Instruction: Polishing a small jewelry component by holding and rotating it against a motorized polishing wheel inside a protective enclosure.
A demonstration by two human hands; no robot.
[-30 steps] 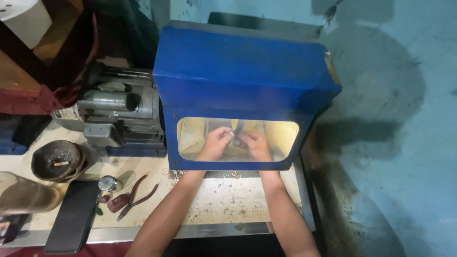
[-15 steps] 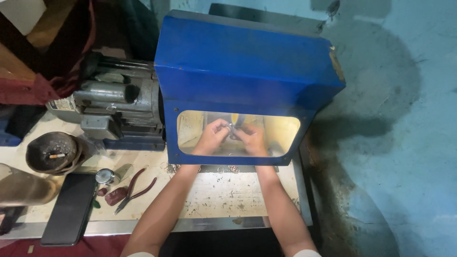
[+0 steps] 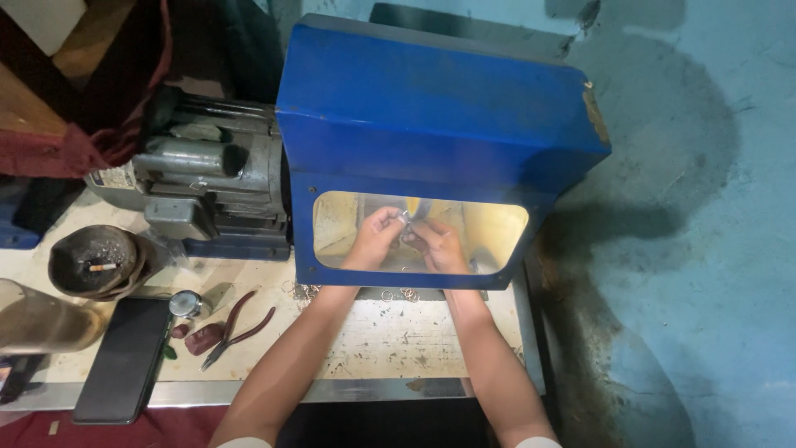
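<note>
Head view: left hand (image 3: 375,239) and right hand (image 3: 442,246) pinch a small metal piece (image 3: 406,217) together inside the blue hood (image 3: 431,108), which shields it.

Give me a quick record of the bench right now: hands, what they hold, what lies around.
left hand: inside the lit opening of the blue hood, fingers pinching a small shiny piece
right hand: inside the same opening, close beside the left; what it holds cannot be told
motor: left of the hood
pliers: red handles, flat on the bench
phone: dark, near the front edge
ashtray: round, a cigarette in it
small rings: loose below the opening
</note>
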